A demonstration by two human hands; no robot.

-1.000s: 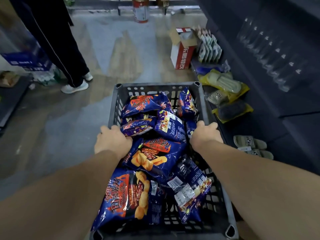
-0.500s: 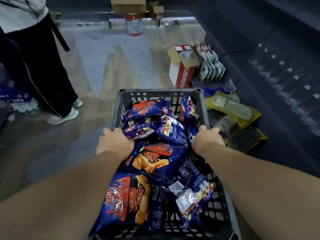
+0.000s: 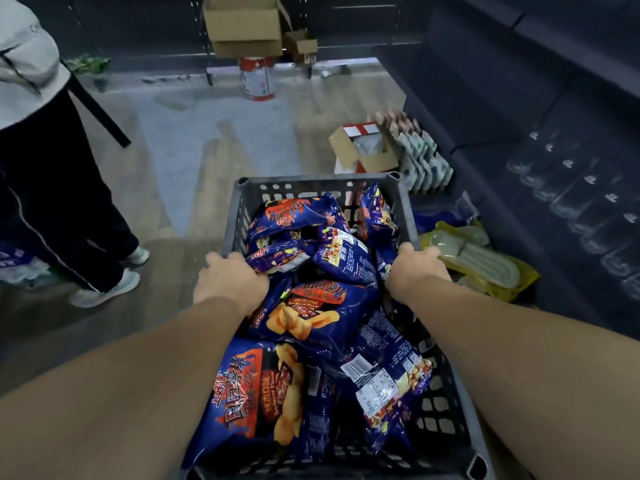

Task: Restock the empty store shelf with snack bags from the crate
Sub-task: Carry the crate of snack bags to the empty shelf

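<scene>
A grey plastic crate [image 3: 311, 183] fills the middle of the head view, loaded with several blue snack bags [image 3: 322, 310] printed with orange chips. My left hand [image 3: 230, 280] grips the crate's left rim, fingers curled over the edge. My right hand [image 3: 417, 268] grips the right rim the same way. The dark store shelf [image 3: 540, 109] runs along the right side, its upper boards bare.
Another person's legs and white shoes [image 3: 104, 292] stand at the left. Yellow packets [image 3: 485, 261] and white pouches [image 3: 426, 161] sit on the lowest shelf at right, beside a red-and-white carton [image 3: 363, 150]. Cardboard boxes [image 3: 242, 26] and a can [image 3: 256, 77] stand at the back.
The crate and both hands holding it have travelled forward along the aisle. The carton, yellow packets and the person's legs lie closer now, and the back boxes have come into sight.
</scene>
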